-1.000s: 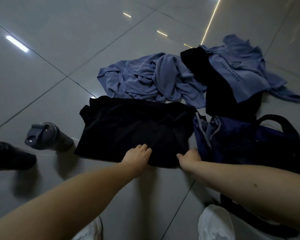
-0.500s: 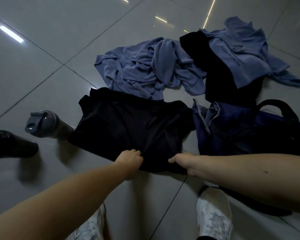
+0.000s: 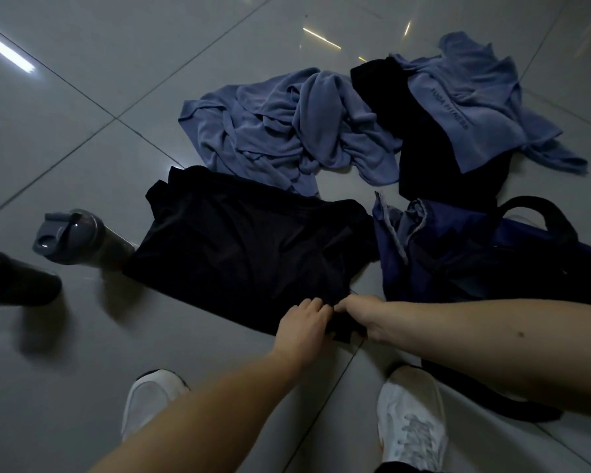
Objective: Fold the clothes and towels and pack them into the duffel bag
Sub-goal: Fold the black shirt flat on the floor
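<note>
A black garment (image 3: pixel 246 247) lies partly folded on the grey tiled floor in front of me. My left hand (image 3: pixel 304 322) and my right hand (image 3: pixel 359 312) meet at its near right corner, both gripping the fabric with curled fingers. The navy duffel bag (image 3: pixel 458 254) lies open just right of the garment, its black handle (image 3: pixel 539 213) arching up. Behind, a crumpled blue towel (image 3: pixel 287 128) lies on the floor. Farther right, a second black garment (image 3: pixel 423 145) lies under a blue towel with printed lettering (image 3: pixel 464 104).
A grey-lidded water bottle (image 3: pixel 75 237) lies on its side left of the black garment. A black shoe (image 3: pixel 11 281) sits at the left edge. My white sneakers (image 3: pixel 151 401) (image 3: pixel 410 418) stand on the tiles below my arms. A black strap (image 3: pixel 492 404) trails beside my right foot.
My hands have slid right along the garment's near edge and come together at its right corner. The view has tilted down, bringing my sneakers into sight.
</note>
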The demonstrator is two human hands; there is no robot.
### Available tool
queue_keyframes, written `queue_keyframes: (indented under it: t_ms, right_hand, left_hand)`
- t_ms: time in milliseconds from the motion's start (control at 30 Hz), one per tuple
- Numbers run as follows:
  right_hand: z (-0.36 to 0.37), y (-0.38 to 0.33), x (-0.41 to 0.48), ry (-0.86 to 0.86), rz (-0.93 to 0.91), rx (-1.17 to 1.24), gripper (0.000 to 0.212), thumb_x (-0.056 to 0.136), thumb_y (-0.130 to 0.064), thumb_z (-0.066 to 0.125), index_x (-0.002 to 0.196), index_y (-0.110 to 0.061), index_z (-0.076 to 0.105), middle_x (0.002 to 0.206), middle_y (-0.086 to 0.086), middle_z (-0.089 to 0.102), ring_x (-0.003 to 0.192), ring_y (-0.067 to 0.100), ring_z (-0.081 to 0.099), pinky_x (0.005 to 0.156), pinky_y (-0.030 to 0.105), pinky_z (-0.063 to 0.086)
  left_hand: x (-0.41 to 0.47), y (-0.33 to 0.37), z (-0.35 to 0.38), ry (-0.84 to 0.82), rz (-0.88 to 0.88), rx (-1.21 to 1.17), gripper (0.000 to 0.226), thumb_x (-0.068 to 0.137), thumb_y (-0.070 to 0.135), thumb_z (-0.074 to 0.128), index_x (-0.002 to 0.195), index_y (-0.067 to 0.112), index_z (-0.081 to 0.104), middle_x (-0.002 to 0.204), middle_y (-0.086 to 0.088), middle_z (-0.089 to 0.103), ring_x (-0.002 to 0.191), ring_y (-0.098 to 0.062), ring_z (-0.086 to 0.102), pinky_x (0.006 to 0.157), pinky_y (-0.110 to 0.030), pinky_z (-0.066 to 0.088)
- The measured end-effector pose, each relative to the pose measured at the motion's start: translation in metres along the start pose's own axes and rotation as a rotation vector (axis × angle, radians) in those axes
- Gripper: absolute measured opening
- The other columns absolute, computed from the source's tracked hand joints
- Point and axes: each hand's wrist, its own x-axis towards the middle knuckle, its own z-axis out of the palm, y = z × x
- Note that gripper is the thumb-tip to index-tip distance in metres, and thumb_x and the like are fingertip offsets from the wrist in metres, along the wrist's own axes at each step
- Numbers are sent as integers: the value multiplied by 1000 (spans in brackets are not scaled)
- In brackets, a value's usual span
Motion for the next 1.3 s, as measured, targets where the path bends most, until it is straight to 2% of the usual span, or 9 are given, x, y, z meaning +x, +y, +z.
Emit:
queue_keyframes:
  t_ms: [67, 233, 333, 600, 767, 900, 1000, 1167, 1300]
  right_hand:
    - [2, -2, 3, -38, 10, -13, 17, 86, -7, 68, 101, -1, 68, 92, 20, 73, 84, 35, 73, 76, 49, 62]
    - [7, -3, 10, -48, 30, -36, 21, 92, -23, 67, 105, -6, 68, 102, 17, 72, 90, 32, 71, 69, 41, 61]
    - [9, -5, 13, -38, 37, -70, 24, 92, -26, 66, 108, -7, 67, 103, 16, 72, 88, 31, 72, 48, 31, 50]
    - [6, -38, 20, 65, -83, 96, 44, 79, -13, 81, 117, 0, 64, 105, 16, 71, 92, 32, 70, 84, 43, 60]
    - [10, -75, 21, 229, -199, 159, 62, 73, -16, 86, 125, 3, 58, 117, 18, 68, 97, 36, 68, 84, 45, 60]
    - [12, -91, 16, 333, -331, -264, 112, 72, -29, 89, 154, -5, 17, 152, 18, 38, 132, 40, 48, 104, 46, 46]
    - [15, -96, 11, 370, -482, -675, 121, 78, -27, 84, 158, -16, -7, 161, 15, 14, 132, 39, 47, 98, 46, 47]
    - [10, -105, 15, 458, -568, -849, 113, 83, -13, 74, 158, -26, -11, 145, 17, 26, 101, 38, 60, 74, 42, 49]
    - [12, -106, 20, 472, -576, -871, 109, 84, -53, 69, 157, -30, -9, 151, 18, 19, 116, 41, 53, 83, 41, 47]
  left_hand:
    - [0, 1, 3, 25, -21, -45, 32, 94, 38, 55, 119, 19, 59, 109, -1, 57, 105, -23, 56, 84, -36, 45]
    - [-3, 14, 9, 8, -121, -105, 66, 82, 57, 60, 133, 18, 47, 115, 0, 53, 103, -19, 54, 86, -36, 50]
    - [-4, 17, 11, 55, -154, -116, 51, 89, 44, 57, 132, 18, 50, 116, 0, 54, 104, -21, 57, 80, -35, 49]
    - [-22, 16, 5, 186, -103, -210, 23, 80, 40, 43, 84, 20, 55, 81, 5, 58, 70, -15, 60, 52, -26, 43]
    - [-31, 18, -3, 98, -117, -258, 14, 85, 31, 50, 91, 18, 48, 90, 1, 58, 80, -21, 60, 60, -32, 42]
    - [-32, 22, -15, 64, -186, -288, 24, 87, 23, 54, 109, 19, 47, 106, -1, 59, 96, -24, 59, 73, -39, 49]
    - [-30, 25, -16, 69, -212, -300, 28, 88, 23, 56, 113, 21, 45, 108, 1, 60, 98, -23, 60, 74, -39, 50]
    - [-28, 24, -9, 79, -211, -267, 33, 90, 20, 60, 118, 23, 45, 113, 3, 57, 102, -20, 59, 74, -39, 51]
    - [-28, 22, -5, 143, -129, -208, 37, 78, 18, 72, 112, 21, 56, 101, 1, 58, 89, -21, 60, 63, -34, 47]
